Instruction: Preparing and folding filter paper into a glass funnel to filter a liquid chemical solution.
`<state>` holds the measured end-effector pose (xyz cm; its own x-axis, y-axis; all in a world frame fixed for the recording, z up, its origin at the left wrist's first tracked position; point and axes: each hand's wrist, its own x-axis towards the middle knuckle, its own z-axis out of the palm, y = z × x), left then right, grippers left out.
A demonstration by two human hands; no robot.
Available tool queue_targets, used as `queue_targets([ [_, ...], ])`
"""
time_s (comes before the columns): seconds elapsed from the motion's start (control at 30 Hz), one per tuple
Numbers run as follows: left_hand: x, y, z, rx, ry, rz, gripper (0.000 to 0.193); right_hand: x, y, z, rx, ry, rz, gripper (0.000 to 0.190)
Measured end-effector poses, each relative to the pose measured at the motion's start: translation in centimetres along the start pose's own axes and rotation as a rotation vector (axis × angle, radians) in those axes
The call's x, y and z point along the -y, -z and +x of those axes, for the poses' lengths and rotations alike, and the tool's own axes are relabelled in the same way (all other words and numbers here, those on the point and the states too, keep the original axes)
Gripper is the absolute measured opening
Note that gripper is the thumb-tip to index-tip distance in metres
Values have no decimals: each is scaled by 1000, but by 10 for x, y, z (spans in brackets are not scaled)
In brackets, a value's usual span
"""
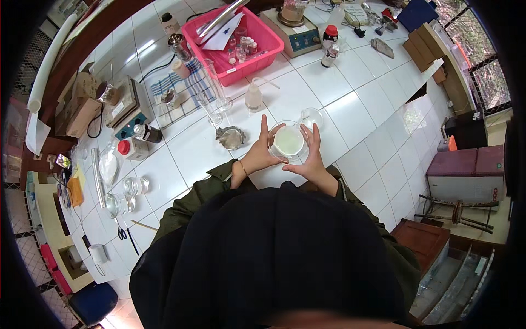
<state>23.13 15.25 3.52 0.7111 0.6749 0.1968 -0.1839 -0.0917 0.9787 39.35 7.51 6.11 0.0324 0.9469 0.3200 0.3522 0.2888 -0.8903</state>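
Between my two hands is a clear glass beaker (289,140) with pale greenish-white liquid in it. My left hand (261,150) cups its left side, the index finger stretched out past the rim. On the other side my right hand (309,159) grips the glass, thumb beneath the near edge. Just beyond my right fingers stands another clear glass vessel (312,117), partly hidden by them. A crumpled foil piece with a round top (231,138) lies to the left of my left hand. Farther off are a plastic wash bottle (253,98) and two glass measuring cylinders (214,118).
A pink plastic basin (254,70) with small vials stands at the back, beside a hotplate (294,39). At left are another hotplate (133,113), a red-capped bottle (133,149), glass beakers (136,186) and scissors (121,233). The white tiled bench (328,82) ends at right.
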Motion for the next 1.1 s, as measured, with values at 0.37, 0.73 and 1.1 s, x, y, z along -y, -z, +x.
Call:
queue_targets([
  [0.37, 25, 2, -4, -62, 54, 257, 109, -1, -9, 3, 21, -106, 158, 113],
  [0.73, 1, -9, 4, 46, 148, 563, 31, -9, -12, 3, 35, -139, 364, 113],
  [1.1, 11, 30, -12, -45, -19, 780, 29, -10, -46, 34, 138, -162, 471, 113],
])
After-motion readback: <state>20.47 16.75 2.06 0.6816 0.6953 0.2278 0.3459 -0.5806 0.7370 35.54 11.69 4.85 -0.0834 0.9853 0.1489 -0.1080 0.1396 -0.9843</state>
